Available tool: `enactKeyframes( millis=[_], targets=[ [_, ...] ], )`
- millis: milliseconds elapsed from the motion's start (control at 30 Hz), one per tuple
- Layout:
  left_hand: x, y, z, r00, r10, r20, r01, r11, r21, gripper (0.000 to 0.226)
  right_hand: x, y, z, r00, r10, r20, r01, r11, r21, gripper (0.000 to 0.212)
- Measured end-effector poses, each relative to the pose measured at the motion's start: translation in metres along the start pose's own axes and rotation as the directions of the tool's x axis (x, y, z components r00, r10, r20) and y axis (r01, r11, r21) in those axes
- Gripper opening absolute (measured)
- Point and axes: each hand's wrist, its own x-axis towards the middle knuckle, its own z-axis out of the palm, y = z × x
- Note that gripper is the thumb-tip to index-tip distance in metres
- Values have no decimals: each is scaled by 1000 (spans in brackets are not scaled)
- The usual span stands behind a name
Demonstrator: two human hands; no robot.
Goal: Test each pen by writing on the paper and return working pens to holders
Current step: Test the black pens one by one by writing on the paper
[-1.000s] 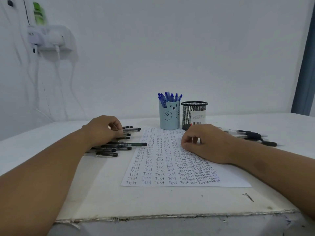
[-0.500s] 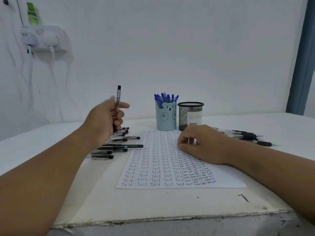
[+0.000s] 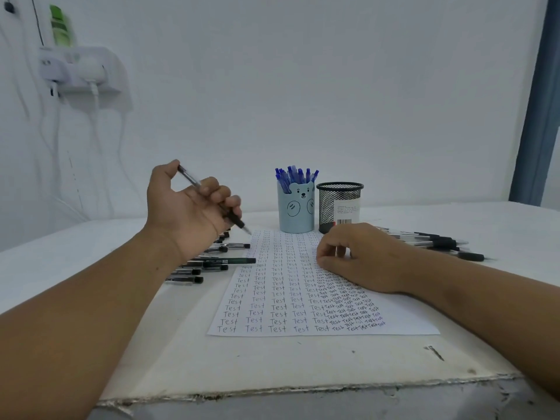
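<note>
Pen (image 3: 209, 197) gripped by left hand (image 3: 188, 213) fingers above paper (image 3: 303, 286) far-left edge; right hand (image 3: 360, 256) fingers curled, empty

White bench (image 3: 272, 365) seen with chipped, worn front edge. White wall shelf (image 3: 81, 71) mounted upper left, green bottle (image 3: 60, 25) stood on it, cables hung below. Blue curtain (image 3: 536, 101) seen at far right.

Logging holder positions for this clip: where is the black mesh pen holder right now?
In the head view, the black mesh holder stands at the far end of the paper, right of centre, immediately right of the blue bear holder and just beyond the right hand.
</note>
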Motion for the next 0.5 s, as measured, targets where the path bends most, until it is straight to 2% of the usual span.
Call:
enactKeyframes(
  millis=[100, 200, 300, 367, 433, 500],
  targets=[
    [1, -4, 6, 999, -46, 26, 42, 991, 125, 54, 1, 2, 1, 1000, -6, -16, 6, 1000, -4, 6],
    [0, -11, 14, 995, -94, 20, 84, 952, 294, 54, 2, 5, 2, 990, -21, -137, 21, 1000, -2, 16],
    [-3, -21, 24, 987, -153, 52, 134, 955, 265, 53, 3, 2, 0, 939, -75, -337, 73, 997, -17, 35],
    [-5, -28, 30, 976, -196, 99, 168, 958, 233, 51, 4, -2, 0, 909, -107, -402, 97, 994, -46, 47],
    [-8, -35, 37, 960, -234, 156, 197, 956, 218, 50, 4, -4, 1, 902, -131, -412, 114, 991, -67, 46],
    [-10, -40, 43, 943, -261, 206, 222, 955, 196, 49, 5, -4, 2, 897, -164, -410, 142, 986, -85, 36]
  ],
)
